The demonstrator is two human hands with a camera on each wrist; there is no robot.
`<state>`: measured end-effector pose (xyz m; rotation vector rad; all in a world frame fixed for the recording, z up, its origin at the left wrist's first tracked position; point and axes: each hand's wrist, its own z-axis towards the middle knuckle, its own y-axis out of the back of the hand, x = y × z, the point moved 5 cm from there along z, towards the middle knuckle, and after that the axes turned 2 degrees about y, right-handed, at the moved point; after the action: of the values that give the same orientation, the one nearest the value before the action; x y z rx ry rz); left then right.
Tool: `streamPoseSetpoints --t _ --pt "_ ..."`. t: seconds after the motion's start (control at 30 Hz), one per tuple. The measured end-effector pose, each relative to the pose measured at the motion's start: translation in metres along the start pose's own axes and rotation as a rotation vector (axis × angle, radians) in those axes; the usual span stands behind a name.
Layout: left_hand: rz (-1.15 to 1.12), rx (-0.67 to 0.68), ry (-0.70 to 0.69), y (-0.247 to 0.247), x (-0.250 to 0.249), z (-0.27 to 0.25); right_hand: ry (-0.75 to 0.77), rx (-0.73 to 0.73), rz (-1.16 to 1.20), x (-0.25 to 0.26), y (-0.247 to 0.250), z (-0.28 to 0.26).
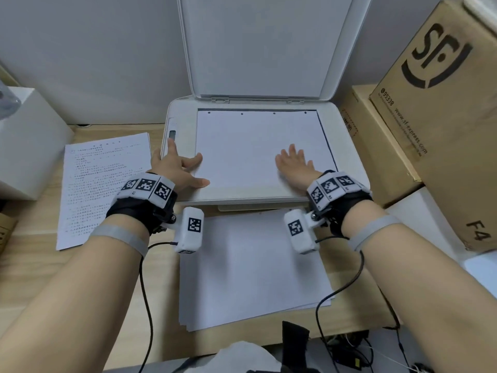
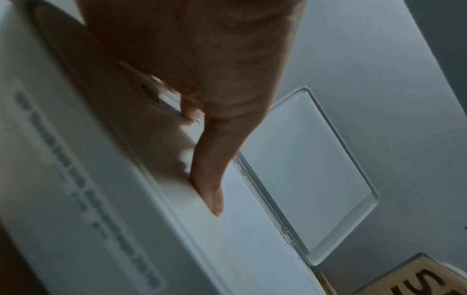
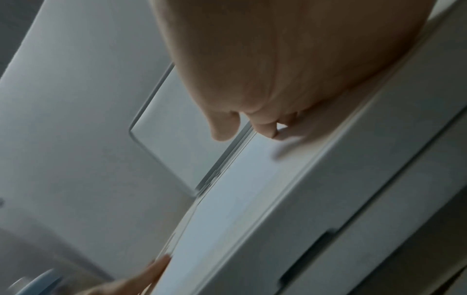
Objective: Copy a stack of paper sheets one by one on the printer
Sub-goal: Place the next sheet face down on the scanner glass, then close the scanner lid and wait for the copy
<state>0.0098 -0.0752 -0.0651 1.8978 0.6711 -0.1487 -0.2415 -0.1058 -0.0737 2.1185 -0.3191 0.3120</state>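
Left hand [image 1: 177,165] fingers spread, tips on the left edge of the sheet [image 1: 252,149]; right hand [image 1: 293,164] flat, fingers straight, pressing its right part. Sheet lies blank side up on the printer [image 1: 347,157] glass, lid [image 1: 258,47] raised. Blank stack [image 1: 250,270] in front, printed page [image 1: 99,184] at left.

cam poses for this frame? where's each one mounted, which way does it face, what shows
Head: on the head, looking down at printer, sheet, left hand, right hand and forearms.
Left wrist: under the left hand, facing along the fingers to the raised lid.
Right wrist: under the right hand, facing the lid.
All show the lid.
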Motion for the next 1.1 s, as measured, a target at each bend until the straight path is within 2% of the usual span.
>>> streamPoseSetpoints --t 0.13,0.3,0.37,0.43,0.53,0.6,0.7,0.8,0.93,1.0,1.1 --pt "0.086 -0.010 -0.007 0.002 -0.004 0.000 -0.075 -0.054 -0.034 -0.037 0.016 0.001" --pt "0.300 -0.020 -0.009 0.006 -0.016 0.011 -0.087 0.012 -0.016 -0.028 0.031 -0.010" --pt "0.306 -0.049 -0.008 0.019 -0.025 0.013 -0.068 0.032 -0.029 -0.019 0.046 -0.012" --pt "0.145 -0.085 -0.031 0.036 -0.037 0.012 -0.028 0.016 0.086 -0.008 0.068 -0.014" --pt "-0.290 -0.147 -0.106 0.064 -0.064 0.015 0.048 -0.100 0.336 0.009 0.110 -0.014" --pt "-0.571 -0.191 -0.140 0.082 -0.083 0.023 0.058 -0.190 0.420 0.018 0.140 -0.008" --pt "-0.844 -0.275 -0.144 0.111 -0.108 0.036 0.030 -0.284 0.507 0.026 0.179 0.007" --pt "-0.979 -0.389 -0.120 0.139 -0.122 0.055 -0.020 -0.443 0.702 0.023 0.209 0.023" --pt "-1.056 -0.491 -0.103 0.163 -0.128 0.080 0.009 -0.707 0.948 0.013 0.240 0.037" --pt "-1.078 -0.488 -0.116 0.170 -0.128 0.091 0.045 -0.752 1.069 0.008 0.249 0.043" --pt "-1.118 -0.422 -0.152 0.171 -0.132 0.101 0.091 -0.724 1.150 0.005 0.253 0.049"
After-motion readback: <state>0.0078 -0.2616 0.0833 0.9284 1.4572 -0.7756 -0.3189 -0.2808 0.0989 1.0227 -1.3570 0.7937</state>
